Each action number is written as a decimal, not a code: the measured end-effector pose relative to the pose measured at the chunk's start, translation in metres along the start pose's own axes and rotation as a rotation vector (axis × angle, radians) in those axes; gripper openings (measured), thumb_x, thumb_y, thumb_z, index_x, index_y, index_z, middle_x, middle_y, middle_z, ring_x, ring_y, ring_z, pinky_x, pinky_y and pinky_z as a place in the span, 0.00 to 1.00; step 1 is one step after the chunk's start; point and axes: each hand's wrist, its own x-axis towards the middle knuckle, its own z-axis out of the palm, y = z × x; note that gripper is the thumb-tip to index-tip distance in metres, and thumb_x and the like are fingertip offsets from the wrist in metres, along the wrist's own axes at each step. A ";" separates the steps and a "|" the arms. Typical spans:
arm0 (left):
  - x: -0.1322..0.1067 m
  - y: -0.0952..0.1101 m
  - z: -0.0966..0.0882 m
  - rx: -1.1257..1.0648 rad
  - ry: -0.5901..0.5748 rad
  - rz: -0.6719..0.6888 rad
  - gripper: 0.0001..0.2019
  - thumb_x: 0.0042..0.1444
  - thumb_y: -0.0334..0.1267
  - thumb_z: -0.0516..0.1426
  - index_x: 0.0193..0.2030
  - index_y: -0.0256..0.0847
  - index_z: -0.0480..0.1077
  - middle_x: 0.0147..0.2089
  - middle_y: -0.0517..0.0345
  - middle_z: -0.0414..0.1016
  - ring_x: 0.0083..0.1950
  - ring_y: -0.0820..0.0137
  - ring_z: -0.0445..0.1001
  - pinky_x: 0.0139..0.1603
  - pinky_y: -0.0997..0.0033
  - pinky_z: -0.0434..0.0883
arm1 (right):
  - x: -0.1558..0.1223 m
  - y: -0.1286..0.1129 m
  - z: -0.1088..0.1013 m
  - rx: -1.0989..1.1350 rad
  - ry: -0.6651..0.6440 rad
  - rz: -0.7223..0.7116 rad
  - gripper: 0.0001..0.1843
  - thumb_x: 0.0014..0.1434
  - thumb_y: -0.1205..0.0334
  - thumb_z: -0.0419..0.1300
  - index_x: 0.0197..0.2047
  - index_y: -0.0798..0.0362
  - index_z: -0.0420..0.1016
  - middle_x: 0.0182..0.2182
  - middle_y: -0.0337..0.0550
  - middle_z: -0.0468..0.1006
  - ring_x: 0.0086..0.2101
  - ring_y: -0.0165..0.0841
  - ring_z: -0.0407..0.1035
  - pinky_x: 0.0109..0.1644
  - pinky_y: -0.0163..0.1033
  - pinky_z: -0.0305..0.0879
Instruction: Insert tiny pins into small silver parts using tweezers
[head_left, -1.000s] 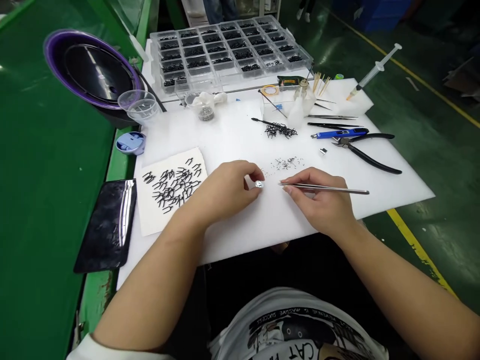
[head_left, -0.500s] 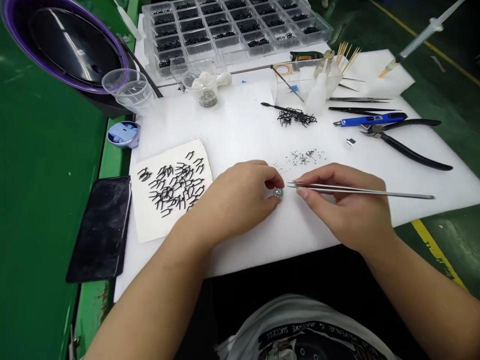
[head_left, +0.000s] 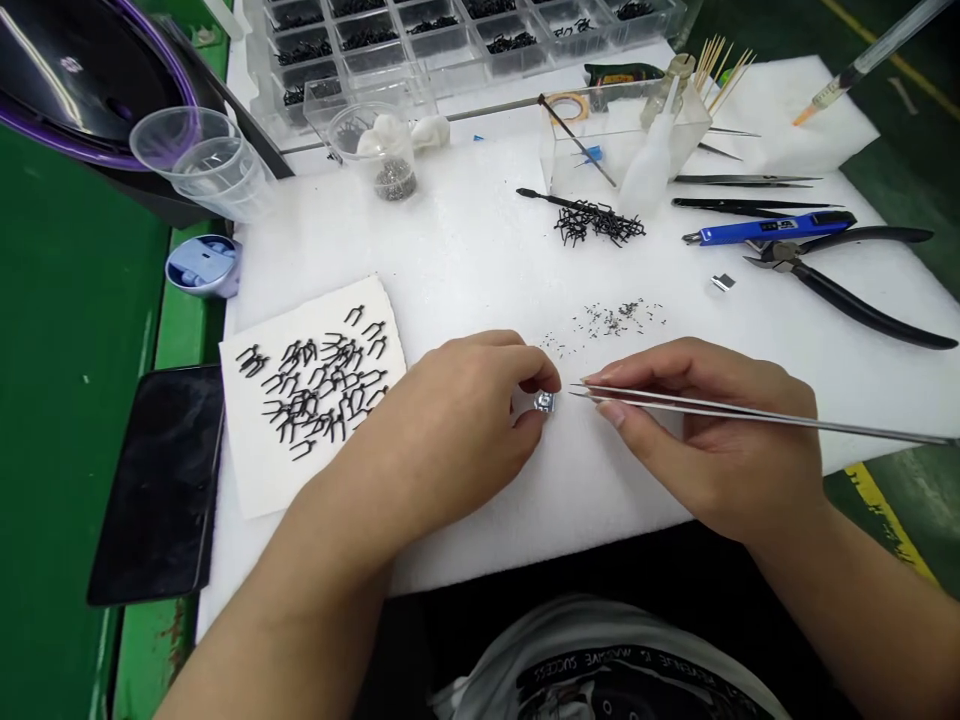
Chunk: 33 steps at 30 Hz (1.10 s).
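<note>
My left hand (head_left: 450,430) pinches a small shiny metal part (head_left: 544,402) between thumb and fingers, just above the white foam mat (head_left: 480,270). My right hand (head_left: 712,440) grips long steel tweezers (head_left: 750,412), whose tips point left and stop a short way from the metal part. A scatter of tiny dark specks (head_left: 611,318) lies on the mat just beyond both hands. A white paper sheet (head_left: 255,470) with several black forked pieces (head_left: 319,385) lies to the left of my left hand.
A pile of black pieces (head_left: 600,222), pliers (head_left: 847,290), a blue tool (head_left: 765,230), a clear box (head_left: 622,140) with sticks, a compartment tray (head_left: 450,45) and plastic cups (head_left: 206,160) stand farther back. A dark phone (head_left: 154,480) lies at the left edge.
The camera has dipped and come closer, so everything sits larger in view. Both hands keep their grips; the tweezer tips stay near the metal part.
</note>
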 end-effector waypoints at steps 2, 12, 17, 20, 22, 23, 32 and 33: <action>0.000 0.001 0.001 -0.001 0.002 0.002 0.10 0.55 0.34 0.57 0.41 0.50 0.76 0.40 0.70 0.75 0.40 0.75 0.72 0.38 0.71 0.66 | -0.001 0.000 0.000 -0.057 -0.025 -0.054 0.08 0.56 0.68 0.66 0.41 0.51 0.79 0.38 0.34 0.82 0.38 0.27 0.77 0.40 0.29 0.73; 0.003 0.001 0.000 -0.039 -0.020 -0.012 0.09 0.55 0.36 0.58 0.40 0.52 0.76 0.39 0.73 0.75 0.36 0.78 0.71 0.35 0.73 0.67 | 0.000 0.002 0.003 -0.097 -0.040 -0.131 0.06 0.58 0.66 0.66 0.41 0.49 0.79 0.38 0.30 0.82 0.36 0.24 0.77 0.38 0.27 0.73; 0.001 0.001 0.000 -0.046 -0.025 -0.014 0.09 0.55 0.35 0.57 0.40 0.52 0.76 0.39 0.73 0.75 0.36 0.78 0.70 0.35 0.73 0.67 | 0.000 0.002 0.003 -0.064 -0.035 -0.110 0.06 0.57 0.67 0.67 0.40 0.50 0.80 0.37 0.31 0.82 0.35 0.22 0.77 0.38 0.24 0.72; 0.001 0.000 0.001 -0.048 -0.022 -0.001 0.10 0.55 0.34 0.57 0.41 0.51 0.76 0.40 0.72 0.75 0.36 0.78 0.70 0.35 0.73 0.67 | -0.001 0.001 0.002 -0.060 -0.032 -0.104 0.06 0.57 0.68 0.67 0.39 0.51 0.80 0.36 0.31 0.82 0.35 0.22 0.77 0.38 0.24 0.72; 0.001 0.000 0.001 -0.044 -0.020 0.003 0.10 0.55 0.34 0.57 0.41 0.51 0.76 0.39 0.71 0.75 0.36 0.77 0.70 0.35 0.72 0.67 | 0.000 0.001 0.003 -0.059 -0.032 -0.107 0.06 0.57 0.68 0.67 0.39 0.51 0.80 0.36 0.31 0.82 0.35 0.22 0.77 0.38 0.25 0.72; 0.001 0.000 0.001 -0.042 -0.018 0.005 0.09 0.55 0.34 0.57 0.41 0.51 0.76 0.39 0.71 0.75 0.36 0.77 0.70 0.35 0.72 0.67 | 0.000 0.001 0.003 -0.058 -0.033 -0.111 0.06 0.57 0.68 0.67 0.39 0.51 0.80 0.36 0.31 0.82 0.35 0.23 0.77 0.38 0.25 0.72; 0.002 -0.001 0.001 -0.042 -0.016 0.010 0.09 0.55 0.34 0.57 0.41 0.50 0.76 0.40 0.71 0.75 0.36 0.77 0.70 0.36 0.73 0.67 | 0.002 0.002 0.004 -0.061 -0.048 -0.107 0.06 0.57 0.68 0.67 0.39 0.50 0.80 0.36 0.31 0.82 0.35 0.23 0.77 0.38 0.25 0.73; 0.001 -0.001 0.001 -0.042 -0.015 0.012 0.09 0.55 0.34 0.57 0.41 0.50 0.76 0.40 0.71 0.75 0.36 0.78 0.70 0.36 0.73 0.67 | 0.002 0.001 0.004 -0.061 -0.049 -0.108 0.06 0.57 0.68 0.67 0.39 0.50 0.80 0.36 0.31 0.82 0.35 0.23 0.77 0.39 0.25 0.73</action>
